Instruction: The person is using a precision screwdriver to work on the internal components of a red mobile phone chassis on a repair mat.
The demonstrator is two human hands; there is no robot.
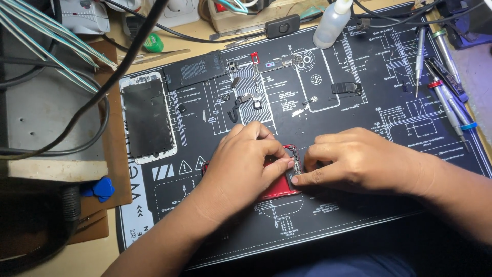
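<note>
Black repair mat (359,169) on cluttered table. Red phone (279,189) flat at mat centre, pinned under left hand (241,166), right hand (353,160) pinching small part at its edge. Probably light, rigid, internals fragile; best gripped by frame edges.

Counts — two hands: left hand (246,166), right hand (353,159). One red phone body (279,189), one detached screen (147,119), one black battery (196,70), one squeeze bottle (332,22), one black work mat (359,215). Two blue picks (101,189). Screwdrivers (445,92) — roughly five, overlapping.
</note>
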